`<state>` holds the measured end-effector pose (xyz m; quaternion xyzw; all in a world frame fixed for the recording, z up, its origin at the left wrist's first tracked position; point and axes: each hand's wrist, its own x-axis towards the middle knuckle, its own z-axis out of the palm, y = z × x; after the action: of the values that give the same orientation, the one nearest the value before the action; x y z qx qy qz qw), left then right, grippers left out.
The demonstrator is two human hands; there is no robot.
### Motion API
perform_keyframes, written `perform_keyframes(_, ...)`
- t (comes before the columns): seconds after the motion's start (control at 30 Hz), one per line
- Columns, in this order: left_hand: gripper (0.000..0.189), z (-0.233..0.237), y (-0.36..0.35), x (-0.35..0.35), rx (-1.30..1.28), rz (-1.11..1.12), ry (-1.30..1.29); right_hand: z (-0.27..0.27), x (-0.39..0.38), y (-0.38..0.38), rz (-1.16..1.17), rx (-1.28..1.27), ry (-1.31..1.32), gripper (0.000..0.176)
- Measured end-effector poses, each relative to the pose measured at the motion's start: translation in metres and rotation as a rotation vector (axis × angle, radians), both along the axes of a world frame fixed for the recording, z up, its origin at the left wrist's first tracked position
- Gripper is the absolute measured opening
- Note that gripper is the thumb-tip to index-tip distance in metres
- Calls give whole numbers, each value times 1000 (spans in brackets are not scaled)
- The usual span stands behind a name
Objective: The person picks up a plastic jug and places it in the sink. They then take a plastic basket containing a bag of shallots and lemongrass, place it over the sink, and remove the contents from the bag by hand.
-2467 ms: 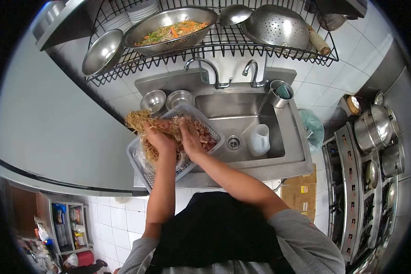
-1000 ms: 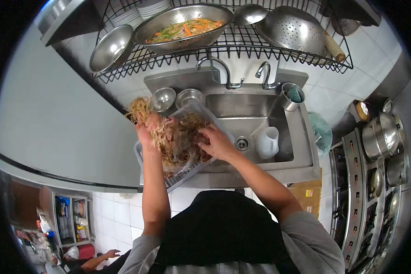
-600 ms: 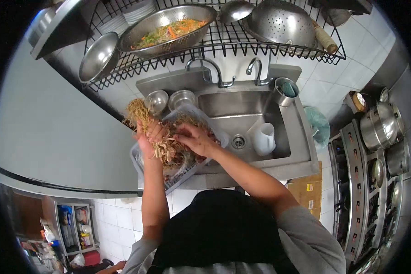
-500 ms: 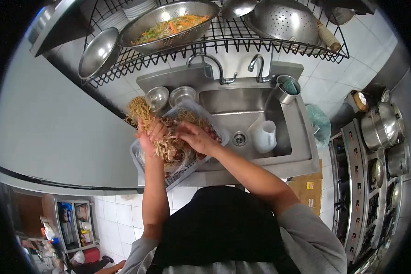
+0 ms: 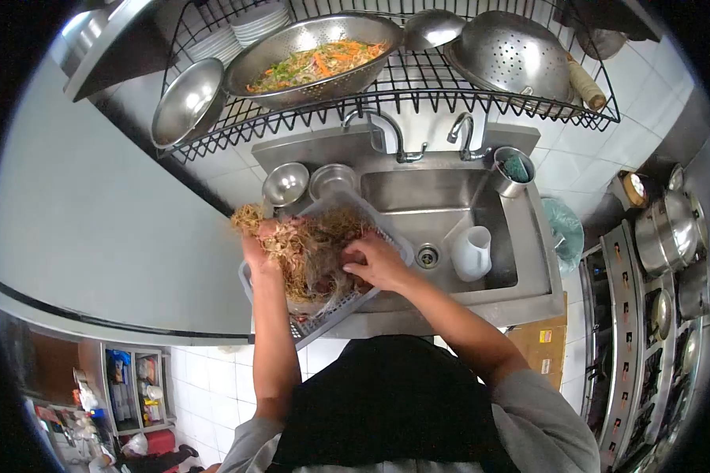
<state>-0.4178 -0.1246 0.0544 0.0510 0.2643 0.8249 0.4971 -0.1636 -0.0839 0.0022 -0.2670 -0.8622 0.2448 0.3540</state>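
Observation:
A pale plastic basket [image 5: 323,327] tilts across the left side of the sink counter, heaped with dry straw-coloured stalks and small reddish bulbs that look like shallots. At the basket's left, my left hand [image 5: 255,251] is closed around a bunch of dried shallots [image 5: 292,256]; its wiry, root-like end sticks out above the fist. My right hand [image 5: 377,262] is over the right part of the heap, its fingers curled in against the dry skins. Whatever its fingertips pinch is hidden. Clear plastic wrapping shows among the stalks.
Beside the basket is a steel sink [image 5: 418,201] holding a white jug [image 5: 471,254]. Two metal bowls [image 5: 285,184] stand behind the basket. Overhead, a wire rack [image 5: 418,98] carries a colander [image 5: 244,87] of shredded vegetables. A stove [image 5: 619,315] stands at right.
My right hand has moved from the bunch's top to the heap's right side. The bunch in my left hand has tipped lower and spread over the basket. The whole view has shifted slightly.

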Motion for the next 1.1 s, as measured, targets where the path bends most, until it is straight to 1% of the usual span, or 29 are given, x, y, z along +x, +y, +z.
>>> perform_keyframes(0.07,53,-12,6,3,-31,-10,-41,11,-18,-5,229,-751,143,40)
perform_keyframes(0.1,53,19,2,34,-131,-24,-77,28,-24,-13,203,-969,274,41)
perform_keyframes(0.13,53,30,3,52,-136,-38,-82,39,-28,-16,188,-972,276,41)
perform_keyframes(0.2,52,40,3,69,-235,-78,10,52,-39,-17,225,-549,377,40)
perform_keyframes(0.23,52,33,4,64,-233,-79,13,47,-49,-15,274,-594,520,37)
perform_keyframes(0.27,53,16,6,54,-217,-21,7,42,-50,-13,275,-589,521,37)
perform_keyframes(0.3,53,-2,9,45,-201,35,-2,48,-45,-14,281,-785,444,32)
perform_keyframes(0.33,53,-17,12,35,-197,36,-7,51,-43,-14,284,-980,361,27)
perform_keyframes(0.37,53,-34,13,22,-112,-18,9,44,-45,-15,284,-978,354,27)
perform_keyframes(0.43,52,-48,10,11,-35,-69,14,31,-48,-22,124,-542,385,23)
perform_keyframes(0.47,52,-55,9,7,147,-153,-14,23,-46,-23,121,-548,376,23)
perform_keyframes(0.5,51,-59,8,2,330,-234,-39,28,-42,-26,98,-390,342,24)
perform_keyframes(0.53,51,-60,5,-17,325,-230,-41,34,-38,-28,78,-232,309,24)
perform_keyframes(0.57,57,-59,3,-44,412,-289,265,40,-31,-31,119,-288,355,28)
perform_keyframes(0.63,61,-21,5,-38,182,-30,259,50,-14,-28,88,-310,331,28)
perform_keyframes(0.67,58,5,4,-24,17,122,92,51,-6,-25,52,-330,310,29)
perform_keyframes(0.7,56,31,4,-10,-143,287,-66,43,-3,-15,61,-286,276,30)
perform_keyframes(0.73,50,37,5,-9,-186,312,21,31,0,-5,28,-213,192,33)
perform_keyframes(0.77,44,38,6,-5,-229,331,110,13,2,5,57,-213,98,36)
perform_keyframes(0.8,44,37,8,3,-231,332,110,2,3,14,82,-210,5,39)
perform_keyframes(0.83,41,34,11,15,-228,209,193,8,4,17,80,-211,5,39)
perform_keyframes(0.87,38,31,17,28,-222,83,273,14,6,20,75,-436,124,46)
perform_keyframes(0.9,38,22,26,41,-221,77,268,23,10,24,66,-662,242,52)
perform_keyframes(0.93,37,10,33,57,-225,-5,341,31,15,26,55,-665,237,52)
perform_keyframes(0.97,37,-2,39,71,-228,-88,412,39,21,28,66,-627,285,58)
perform_keyframes(1.0,37,5,39,90,-227,-102,406,50,28,28,72,-584,335,63)
perform_keyframes(1.03,38,21,36,114,-331,-245,482,65,35,22,131,-701,386,62)
perform_keyframes(1.07,39,29,37,140,-420,-409,558,51,41,25,84,-683,386,62)
perform_keyframes(1.1,41,27,41,157,-329,-480,683,23,49,35,9,-580,366,56)
